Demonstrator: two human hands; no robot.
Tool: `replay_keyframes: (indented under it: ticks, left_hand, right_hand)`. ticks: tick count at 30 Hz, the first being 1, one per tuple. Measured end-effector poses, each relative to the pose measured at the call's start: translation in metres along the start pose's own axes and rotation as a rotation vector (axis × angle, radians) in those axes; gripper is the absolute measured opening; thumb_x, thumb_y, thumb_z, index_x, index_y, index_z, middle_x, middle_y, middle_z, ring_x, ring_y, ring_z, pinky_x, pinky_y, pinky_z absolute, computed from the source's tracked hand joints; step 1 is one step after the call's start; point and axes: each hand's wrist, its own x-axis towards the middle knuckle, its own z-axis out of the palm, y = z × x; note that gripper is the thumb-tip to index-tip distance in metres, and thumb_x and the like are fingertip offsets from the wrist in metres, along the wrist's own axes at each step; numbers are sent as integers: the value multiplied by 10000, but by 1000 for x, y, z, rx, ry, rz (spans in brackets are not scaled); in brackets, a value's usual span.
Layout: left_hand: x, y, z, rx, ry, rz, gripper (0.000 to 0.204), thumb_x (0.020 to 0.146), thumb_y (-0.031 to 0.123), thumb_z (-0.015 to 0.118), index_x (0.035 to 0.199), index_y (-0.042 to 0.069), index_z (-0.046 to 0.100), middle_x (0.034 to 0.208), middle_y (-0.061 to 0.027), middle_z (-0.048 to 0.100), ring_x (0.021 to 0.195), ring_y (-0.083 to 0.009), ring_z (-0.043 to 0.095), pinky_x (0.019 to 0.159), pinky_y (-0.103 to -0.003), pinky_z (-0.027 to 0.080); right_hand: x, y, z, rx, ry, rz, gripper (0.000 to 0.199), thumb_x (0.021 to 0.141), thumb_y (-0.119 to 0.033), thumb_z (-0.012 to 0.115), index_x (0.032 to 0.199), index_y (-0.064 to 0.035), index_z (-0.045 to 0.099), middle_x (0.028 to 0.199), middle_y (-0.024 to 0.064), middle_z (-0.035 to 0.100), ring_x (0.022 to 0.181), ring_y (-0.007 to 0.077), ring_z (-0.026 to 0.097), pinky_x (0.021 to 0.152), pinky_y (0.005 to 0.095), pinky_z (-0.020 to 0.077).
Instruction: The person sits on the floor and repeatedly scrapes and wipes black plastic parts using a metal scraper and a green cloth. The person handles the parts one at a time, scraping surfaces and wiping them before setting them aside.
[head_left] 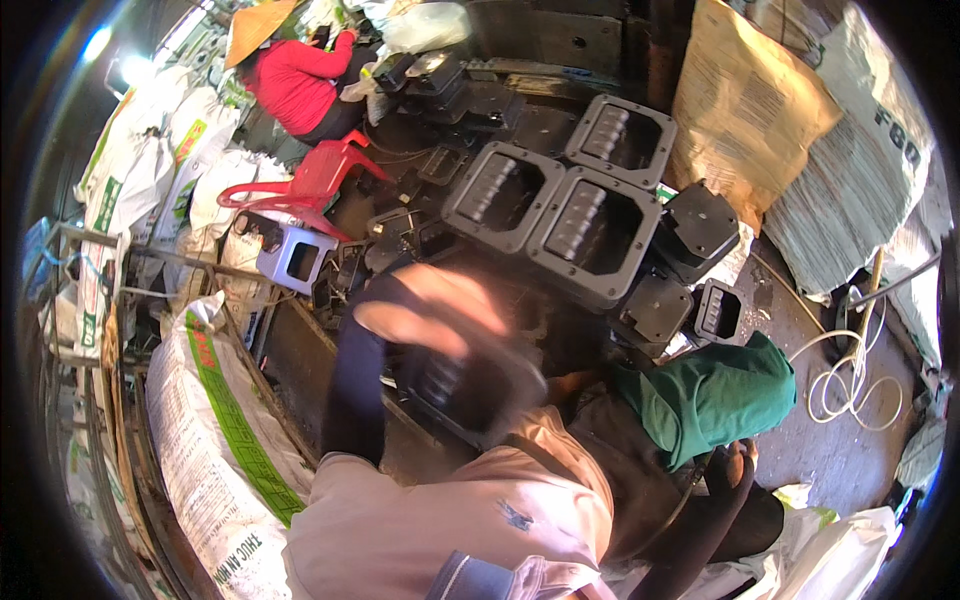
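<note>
My left hand (pixel 432 312) is blurred by motion, and its dark blue sleeve (pixel 352 390) comes up from the lower left. It grips the upper edge of a black plastic housing (pixel 470 395), a rectangular frame held in front of my pale pink shirt (pixel 450 520). My right hand is not visible. Just to the right a person in a green hood (pixel 712 395) and dark clothes sits close by. Beyond my hand stands a pile of similar black housings (pixel 590 235) with ribbed inserts.
White printed sacks (pixel 215 440) line the left side behind a metal frame. A red plastic chair (pixel 312 185) and a small white box (pixel 297 258) stand at upper left, near a person in red (pixel 295 80) with a conical hat. A brown paper sack (pixel 745 105) leans at upper right, and white cable (pixel 850 385) lies coiled on the right.
</note>
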Motion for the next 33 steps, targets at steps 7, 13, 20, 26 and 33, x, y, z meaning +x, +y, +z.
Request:
replay_keyframes:
  ticks: [7,13,20,26,33]
  left_hand:
    - [-169,-152,-55,-805,1481,122,527,941,446,660,1245,23,582,1191,-181,648,1019,-344,668,859,-441,566]
    - [-198,-289,-75,-1140,1825,-119,555,996,446,568,1403,98,424,1418,-134,455,1169,-386,554,889,-544,556]
    - [-171,-339,-116,-1090,1894,-262,432,1049,411,412,1365,121,464,1365,-114,505,1259,-369,472,938,-614,495]
    - [-155,-347,-139,-1014,1848,-482,484,1054,452,347,1386,119,465,1393,-108,544,1270,-367,501,1026,-719,340]
    - [-139,-345,-124,-71,1765,-961,306,1007,308,492,1176,62,558,1145,-109,605,1050,-298,561,916,-546,423]
  right_hand:
    - [-10,18,-10,-19,-35,36,371,967,-280,658,1185,8,571,682,3,536,576,100,490,515,260,391]
    - [-17,28,-11,251,-36,155,350,971,-261,642,1168,16,558,715,18,567,583,96,514,519,256,406]
    - [-21,23,-21,-48,-48,156,384,950,-273,647,1192,15,576,821,104,651,697,194,618,626,322,494]
    - [-41,20,-23,-58,5,193,407,943,-299,643,1197,13,582,892,131,658,782,232,626,693,342,498]
    - [-50,12,-23,-81,17,202,435,935,-329,639,1202,11,588,976,163,666,882,277,636,770,365,503]
